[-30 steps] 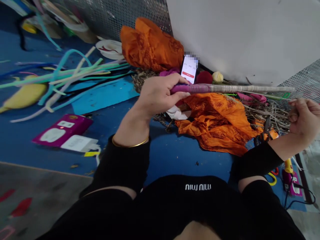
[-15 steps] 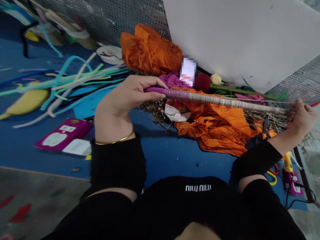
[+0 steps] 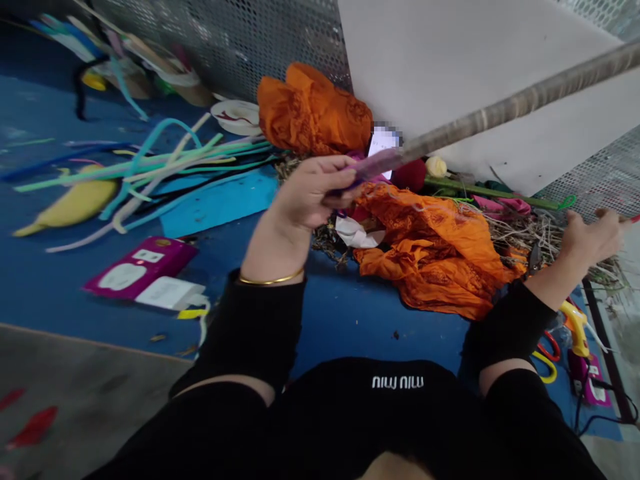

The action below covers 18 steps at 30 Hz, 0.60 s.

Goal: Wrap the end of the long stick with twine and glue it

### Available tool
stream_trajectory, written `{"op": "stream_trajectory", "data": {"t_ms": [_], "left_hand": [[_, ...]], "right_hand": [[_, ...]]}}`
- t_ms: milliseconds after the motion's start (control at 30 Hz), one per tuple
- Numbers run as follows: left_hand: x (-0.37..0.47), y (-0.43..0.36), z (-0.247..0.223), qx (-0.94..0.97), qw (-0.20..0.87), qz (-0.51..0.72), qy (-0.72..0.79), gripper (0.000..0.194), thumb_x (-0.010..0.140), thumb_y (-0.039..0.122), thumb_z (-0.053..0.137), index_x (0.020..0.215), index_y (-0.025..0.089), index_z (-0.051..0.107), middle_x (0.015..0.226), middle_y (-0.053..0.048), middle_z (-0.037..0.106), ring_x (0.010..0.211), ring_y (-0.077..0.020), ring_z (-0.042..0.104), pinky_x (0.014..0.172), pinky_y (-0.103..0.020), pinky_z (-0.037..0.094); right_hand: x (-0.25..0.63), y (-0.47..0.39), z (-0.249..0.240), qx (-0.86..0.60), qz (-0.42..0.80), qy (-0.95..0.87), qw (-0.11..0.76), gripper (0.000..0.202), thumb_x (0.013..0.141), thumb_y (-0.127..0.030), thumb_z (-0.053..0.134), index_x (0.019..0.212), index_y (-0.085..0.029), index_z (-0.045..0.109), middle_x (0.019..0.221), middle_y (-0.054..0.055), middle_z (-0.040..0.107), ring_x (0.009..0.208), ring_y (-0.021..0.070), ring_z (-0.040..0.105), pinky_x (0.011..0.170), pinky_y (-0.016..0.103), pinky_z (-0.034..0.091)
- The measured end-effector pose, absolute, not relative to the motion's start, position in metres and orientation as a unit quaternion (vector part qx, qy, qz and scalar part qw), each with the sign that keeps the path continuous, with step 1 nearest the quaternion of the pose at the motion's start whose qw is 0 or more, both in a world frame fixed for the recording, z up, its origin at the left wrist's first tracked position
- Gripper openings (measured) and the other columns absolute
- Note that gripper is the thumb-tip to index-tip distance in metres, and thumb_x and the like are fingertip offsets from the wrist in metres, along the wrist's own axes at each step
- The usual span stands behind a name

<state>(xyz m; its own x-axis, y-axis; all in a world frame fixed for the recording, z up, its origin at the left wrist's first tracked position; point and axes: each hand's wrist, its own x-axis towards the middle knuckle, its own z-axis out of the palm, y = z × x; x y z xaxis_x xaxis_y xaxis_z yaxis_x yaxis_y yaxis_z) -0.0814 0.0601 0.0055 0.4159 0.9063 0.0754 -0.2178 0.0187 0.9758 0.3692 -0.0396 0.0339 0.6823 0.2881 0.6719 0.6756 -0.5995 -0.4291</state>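
Observation:
My left hand [image 3: 317, 187] is closed around the purple end of a long stick [image 3: 480, 120]. Greyish-beige thread or cord seems wound along the stick, which slants up to the right and runs out of view. A thin loose strand [image 3: 430, 207] appears below it, over the orange cloth; where it ends I cannot tell. My right hand [image 3: 593, 237] is off the stick, above dried stems at the right, its fingers apart and slightly blurred. Orange crumpled cloth [image 3: 440, 253] lies between my hands, with a white scrap [image 3: 355, 232] by its left edge.
Pipe-cleaner-like strips [image 3: 165, 167], a yellow banana-shaped piece [image 3: 80, 200] and a purple box [image 3: 143, 267] with a white adapter [image 3: 170, 292] lie left. An orange bundle [image 3: 313, 113] and a phone [image 3: 384, 141] stand behind. Scissors [image 3: 547, 363] and a yellow glue gun [image 3: 577, 327] lie right.
My right hand has let go of the stick's far end. The stick's right part has swung upward, while my left hand has shifted right and still grips the purple end.

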Motion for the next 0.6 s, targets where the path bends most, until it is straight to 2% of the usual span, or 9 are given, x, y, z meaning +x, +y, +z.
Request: {"op": "stream_trajectory", "data": {"t_ms": [33, 67, 133, 167, 300, 400, 500, 533, 600], "left_hand": [[-0.07, 0.056, 0.005, 0.536, 0.666, 0.422, 0.302, 0.039, 0.067, 0.041, 0.086, 0.085, 0.019, 0.06, 0.056, 0.007, 0.047, 0.046, -0.0015, 0.023, 0.046, -0.02, 0.008], [-0.059, 0.052, 0.005, 0.522, 0.68, 0.424, 0.293, 0.039, 0.067, 0.042, 0.086, 0.083, 0.02, 0.058, 0.055, 0.008, 0.045, 0.044, -0.0011, 0.02, 0.045, -0.021, 0.005], [-0.04, 0.042, 0.003, 0.495, 0.699, 0.431, 0.285, 0.039, 0.068, 0.04, 0.086, 0.082, 0.02, 0.056, 0.057, 0.007, 0.045, 0.044, -0.0013, 0.019, 0.044, -0.021, 0.004], [-0.032, 0.038, 0.002, 0.481, 0.71, 0.431, 0.281, 0.038, 0.068, 0.039, 0.085, 0.084, 0.019, 0.056, 0.057, 0.007, 0.045, 0.044, -0.0014, 0.019, 0.043, -0.022, 0.004], [-0.015, 0.025, -0.002, 0.446, 0.742, 0.427, 0.261, 0.038, 0.07, 0.037, 0.083, 0.087, 0.019, 0.055, 0.058, 0.007, 0.046, 0.043, -0.0013, 0.023, 0.043, -0.02, 0.007], [-0.012, 0.023, -0.004, 0.437, 0.745, 0.441, 0.244, 0.036, 0.075, 0.039, 0.081, 0.084, 0.019, 0.053, 0.057, 0.008, 0.046, 0.04, -0.0002, 0.023, 0.042, -0.019, 0.01], [-0.011, 0.024, -0.005, 0.428, 0.743, 0.455, 0.24, 0.034, 0.08, 0.038, 0.079, 0.084, 0.019, 0.051, 0.056, 0.008, 0.047, 0.038, -0.0001, 0.022, 0.042, -0.018, 0.01], [-0.01, 0.025, -0.006, 0.425, 0.744, 0.458, 0.239, 0.034, 0.08, 0.038, 0.079, 0.085, 0.019, 0.051, 0.056, 0.008, 0.048, 0.038, -0.0003, 0.021, 0.042, -0.019, 0.009], [-0.008, 0.025, -0.007, 0.421, 0.746, 0.459, 0.236, 0.034, 0.08, 0.038, 0.08, 0.087, 0.019, 0.052, 0.057, 0.008, 0.049, 0.039, -0.0009, 0.021, 0.042, -0.02, 0.007]], "right_hand": [[0.358, -0.037, 0.038, -0.834, -0.303, -0.291, 0.357, 0.035, 0.068, -0.011, 0.085, 0.101, -0.014, 0.074, 0.115, 0.02, 0.07, 0.096, 0.03, 0.069, 0.088, 0.047, 0.049], [0.344, -0.035, 0.041, -0.805, -0.295, -0.318, 0.405, 0.038, 0.069, -0.009, 0.084, 0.105, -0.015, 0.075, 0.118, 0.02, 0.071, 0.104, 0.0304, 0.069, 0.094, 0.047, 0.048], [0.305, -0.03, 0.046, -0.688, -0.196, -0.493, 0.496, 0.018, 0.086, -0.014, 0.069, 0.102, -0.016, 0.077, 0.101, 0.014, 0.075, 0.102, 0.024, 0.07, 0.096, 0.041, 0.05], [0.282, -0.028, 0.045, -0.633, -0.122, -0.563, 0.517, 0.017, 0.09, -0.019, 0.064, 0.102, -0.017, 0.078, 0.101, 0.011, 0.076, 0.102, 0.0221, 0.07, 0.096, 0.04, 0.05], [0.194, -0.014, 0.022, -0.496, 0.158, -0.693, 0.499, 0.021, 0.09, -0.038, 0.069, 0.103, -0.023, 0.075, 0.103, 0.005, 0.076, 0.1, 0.019, 0.069, 0.097, 0.037, 0.053], [0.158, -0.009, 0.002, -0.455, 0.305, -0.7, 0.458, 0.027, 0.087, -0.045, 0.073, 0.102, -0.023, 0.071, 0.095, 0.002, 0.075, 0.087, 0.0168, 0.068, 0.086, 0.033, 0.057], [0.152, -0.012, -0.001, -0.479, 0.3, -0.704, 0.43, 0.022, 0.093, -0.042, 0.066, 0.083, -0.022, 0.069, 0.074, -0.002, 0.066, 0.07, 0.0132, 0.06, 0.073, 0.029, 0.055], [0.154, -0.014, 0.002, -0.483, 0.264, -0.705, 0.447, 0.025, 0.095, -0.04, 0.064, 0.077, -0.022, 0.068, 0.072, -0.001, 0.063, 0.071, 0.0134, 0.059, 0.075, 0.03, 0.054], [0.156, -0.016, 0.007, -0.459, 0.187, -0.69, 0.528, 0.03, 0.097, -0.039, 0.061, 0.072, -0.023, 0.066, 0.083, 0.001, 0.064, 0.088, 0.0164, 0.065, 0.088, 0.035, 0.055]]}}
